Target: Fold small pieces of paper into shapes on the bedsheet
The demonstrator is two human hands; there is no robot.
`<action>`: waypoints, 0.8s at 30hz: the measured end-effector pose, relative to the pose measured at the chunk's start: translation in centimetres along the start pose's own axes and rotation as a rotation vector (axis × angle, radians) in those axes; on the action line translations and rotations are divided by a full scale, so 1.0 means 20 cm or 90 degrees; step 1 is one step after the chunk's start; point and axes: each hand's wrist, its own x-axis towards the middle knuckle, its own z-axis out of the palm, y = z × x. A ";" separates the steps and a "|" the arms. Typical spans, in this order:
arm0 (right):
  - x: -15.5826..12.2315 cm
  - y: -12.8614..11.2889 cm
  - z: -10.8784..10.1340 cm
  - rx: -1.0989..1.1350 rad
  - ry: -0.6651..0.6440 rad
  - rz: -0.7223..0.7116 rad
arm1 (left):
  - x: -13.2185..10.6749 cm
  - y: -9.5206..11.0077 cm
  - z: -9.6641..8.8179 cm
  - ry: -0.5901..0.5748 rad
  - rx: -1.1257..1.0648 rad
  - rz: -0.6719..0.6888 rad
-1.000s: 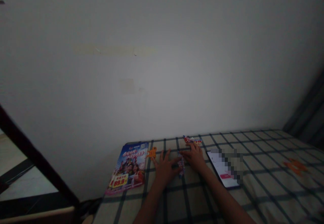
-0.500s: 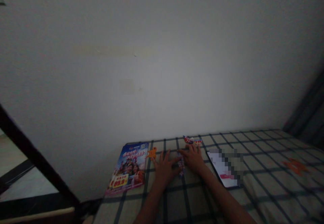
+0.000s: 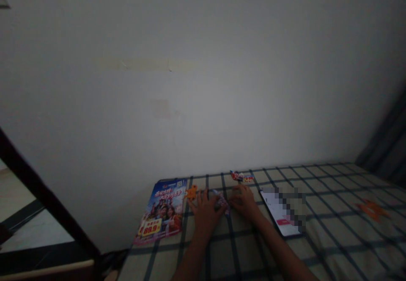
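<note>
A small folded piece of colourful printed paper (image 3: 223,201) lies on the checked cloth between my hands. My left hand (image 3: 204,211) rests beside it, thumb and forefinger closed on the paper's left side and the other fingers spread on the cloth. Just right of the paper, my right hand (image 3: 246,204) has bent fingers somewhat apart, and I see nothing held in them. An orange cut-out figure (image 3: 191,192) is close to the left fingertips. Beyond the right fingertips lies another crumpled printed scrap (image 3: 241,176).
Left of my hands lies a stack of printed flyers (image 3: 165,209). To the right, a phone (image 3: 281,213) lies with its screen lit and partly pixelated. Farther right is an orange print or piece (image 3: 371,209) on the checked cloth (image 3: 330,230). A bare wall (image 3: 222,103) rises behind.
The folded paper has turned and its top now leans left. My right fingers have drawn a little away from it, while my left hand has shifted only slightly.
</note>
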 end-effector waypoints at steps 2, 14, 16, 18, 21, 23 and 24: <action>-0.02 -0.02 0.00 0.003 -0.019 0.004 | 0.00 0.01 -0.01 0.006 0.011 -0.010; -0.04 -0.08 0.02 -0.029 0.012 0.022 | 0.01 0.00 0.01 0.021 0.000 -0.024; -0.04 -0.09 0.02 -0.032 0.009 0.023 | 0.01 -0.01 0.02 0.016 0.003 -0.038; -0.04 -0.09 0.02 -0.040 0.006 0.023 | 0.02 0.00 0.01 0.013 0.007 -0.042; -0.04 -0.09 0.01 -0.047 -0.005 0.019 | 0.02 0.00 0.00 0.010 0.012 -0.047; -0.04 -0.09 0.01 -0.041 -0.014 0.018 | 0.02 0.01 0.00 0.010 0.017 -0.049; -0.04 -0.10 0.00 -0.036 -0.018 0.018 | 0.02 0.01 0.00 0.011 0.020 -0.049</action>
